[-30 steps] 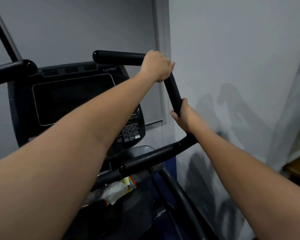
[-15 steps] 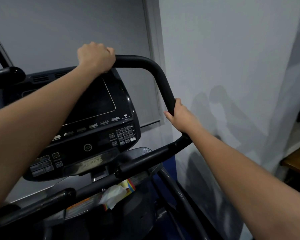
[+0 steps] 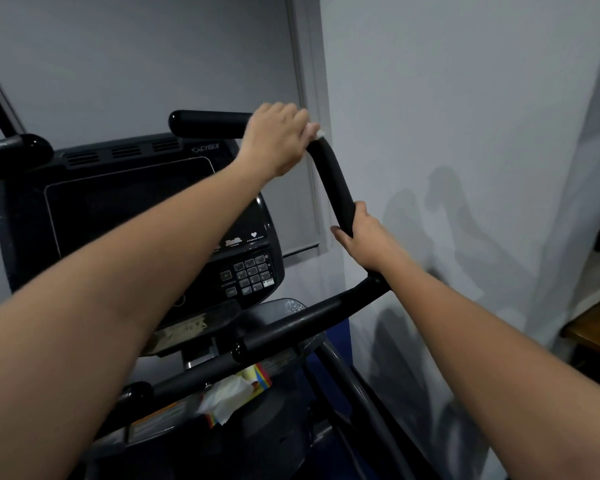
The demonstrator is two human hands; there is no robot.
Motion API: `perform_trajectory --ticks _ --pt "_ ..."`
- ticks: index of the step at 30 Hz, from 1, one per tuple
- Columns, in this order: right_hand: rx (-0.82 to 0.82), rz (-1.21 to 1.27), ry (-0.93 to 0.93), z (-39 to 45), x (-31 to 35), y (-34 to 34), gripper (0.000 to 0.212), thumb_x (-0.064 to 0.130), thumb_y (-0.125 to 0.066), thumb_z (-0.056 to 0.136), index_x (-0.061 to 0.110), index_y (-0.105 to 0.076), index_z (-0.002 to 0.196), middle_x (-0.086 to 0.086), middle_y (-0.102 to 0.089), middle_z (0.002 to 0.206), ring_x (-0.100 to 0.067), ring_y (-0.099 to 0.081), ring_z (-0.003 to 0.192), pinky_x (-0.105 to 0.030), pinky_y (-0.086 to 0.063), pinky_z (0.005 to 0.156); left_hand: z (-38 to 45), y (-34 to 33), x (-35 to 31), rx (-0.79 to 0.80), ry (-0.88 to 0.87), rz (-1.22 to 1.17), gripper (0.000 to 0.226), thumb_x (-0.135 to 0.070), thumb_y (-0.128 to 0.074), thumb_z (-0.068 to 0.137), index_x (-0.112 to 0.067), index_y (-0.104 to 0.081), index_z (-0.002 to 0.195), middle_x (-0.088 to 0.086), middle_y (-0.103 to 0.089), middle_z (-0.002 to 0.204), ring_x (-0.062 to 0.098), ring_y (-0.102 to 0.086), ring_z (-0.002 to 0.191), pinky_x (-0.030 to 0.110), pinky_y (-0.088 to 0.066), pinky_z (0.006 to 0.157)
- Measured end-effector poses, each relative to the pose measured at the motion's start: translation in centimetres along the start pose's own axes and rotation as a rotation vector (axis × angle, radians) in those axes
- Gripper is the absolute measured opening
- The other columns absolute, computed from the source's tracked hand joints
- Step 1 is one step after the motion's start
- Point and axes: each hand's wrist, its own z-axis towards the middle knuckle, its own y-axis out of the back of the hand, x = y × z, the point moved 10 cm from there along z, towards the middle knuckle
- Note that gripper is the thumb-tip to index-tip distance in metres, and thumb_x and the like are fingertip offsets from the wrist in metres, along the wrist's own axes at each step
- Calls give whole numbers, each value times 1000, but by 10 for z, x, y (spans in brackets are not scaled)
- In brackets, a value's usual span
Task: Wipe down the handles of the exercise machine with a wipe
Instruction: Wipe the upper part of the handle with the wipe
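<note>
Overhead, left hand curls round handle bend.

Console top edge reads, seemingly, "CYBEX"; keypad labels illegible.

We find the wipe almost wholly hidden under the blurred left hand; the handle beneath both hands is covered; keypad markings are illegible.

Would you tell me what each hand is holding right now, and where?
Left hand grips a wipe around the handle at its upper bend; right hand grips the same handle's lower end.
</note>
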Motion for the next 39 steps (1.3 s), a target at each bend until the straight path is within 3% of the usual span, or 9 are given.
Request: perform_trajectory --ticks 4,11,16,21,26,31,34,37,39 --pt "-12 -20 0 -2 1 2 46 45 -49 102 8 -33 126 -14 -61 104 -31 -59 80 -39 -48 66 -21 8 82 52 233 48 48 -37 -25 109 -7 -62 104 24 -68 95 43 -64 83 40 -39 65" --pt "-36 -74 10 -1 1 0 47 43 -47 103 6 -34 128 -12 -60 103 -27 -56 76 -35 -42 61 -36 -3 149 313 636 -108 52 -34 -30 100 0 -67 111 25 -65 119 43 -62 114 43 -45 98" --pt "-26 -20 -15 4 -2 -3 42 40 -52 102 7 -35 122 -8 -55 98 -27 -52 77 -34 -41 67 -11 -27 103 713 578 -321 48 -37 -41 93 -11 -80 87 11 -69 61 25 -65 55 36 -48 78" --pt "-31 -23 -13 6 -3 -3 37 42 -52 101 13 -31 110 -9 -56 95 -29 -53 74 -36 -42 65 28 -16 34 311 314 -76 39 -23 -38 96 -12 -75 98 11 -74 89 30 -67 79 34 -38 67" --pt "-7 -6 -1 4 -3 -3 38 43 -50 102 13 -32 118 -8 -56 95 -28 -55 74 -37 -43 62 -7 -5 7 -109 48 65 42 -31 -25 109 -11 -59 94 9 -61 85 28 -48 70 41 -38 70" --pt "-15 -19 -6 4 -3 -3 40 44 -49 102 12 -33 121 -8 -58 94 -26 -56 71 -37 -44 58 -61 17 96 -279 176 50 43 -36 -32 110 -7 -59 91 17 -64 87 38 -58 76 46 -41 73" --pt "-18 -17 8 3 -3 -3 41 44 -49 102 12 -33 122 -7 -57 92 -20 -54 66 -34 -38 52 -67 15 149 -127 372 -95 52 -37 -33 106 -4 -65 84 24 -67 86 44 -61 79 42 -41 69" --pt "-15 -18 20 4 -2 -3 42 45 -48 102 12 -33 123 -9 -59 93 -22 -56 67 -35 -41 54 -48 1 164 273 493 -190 45 -33 -27 93 -3 -59 81 24 -63 85 39 -57 80 39 -46 75" --pt "-13 -6 21 5 -3 -4 41 44 -48 103 12 -33 123 -8 -58 94 -22 -56 70 -35 -42 57 -42 -13 152 606 527 -238 43 -23 -29 90 2 -62 78 20 -66 64 33 -60 66 33 -46 64"
